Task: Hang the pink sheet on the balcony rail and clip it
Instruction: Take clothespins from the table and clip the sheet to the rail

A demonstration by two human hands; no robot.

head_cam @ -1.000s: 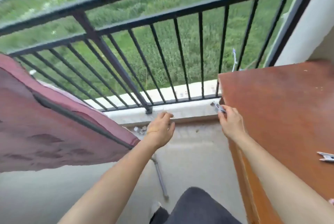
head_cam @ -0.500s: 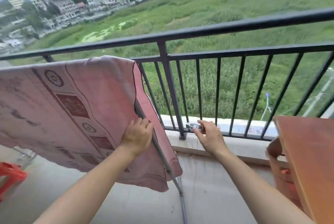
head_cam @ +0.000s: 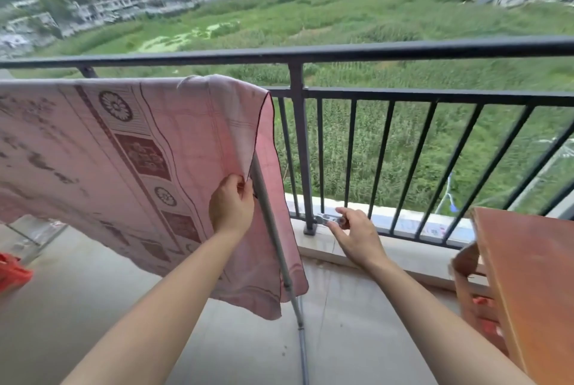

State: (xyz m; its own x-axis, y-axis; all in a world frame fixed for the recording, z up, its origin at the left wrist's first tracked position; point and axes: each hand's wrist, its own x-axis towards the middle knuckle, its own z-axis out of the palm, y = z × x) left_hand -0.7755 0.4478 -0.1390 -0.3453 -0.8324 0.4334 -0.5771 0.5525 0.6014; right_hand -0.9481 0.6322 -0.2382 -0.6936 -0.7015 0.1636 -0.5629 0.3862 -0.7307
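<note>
pink sheet [head_cam: 124, 148]: maroon floral panels | balcony rail [head_cam: 341, 52]: black | table [head_cam: 534, 276]: reddish-brown

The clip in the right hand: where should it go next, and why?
Probably up and left to the sheet's edge. The right hand holds the clip low by the railing, away from the cloth, while the left hand pinches the sheet beside the slanted pole. No clip shows on the sheet yet.

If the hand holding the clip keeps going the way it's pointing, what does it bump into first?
Probably the dark railing post. The right hand points the clip left toward the post's foot, which looks close, though depth is hard to judge.
</note>
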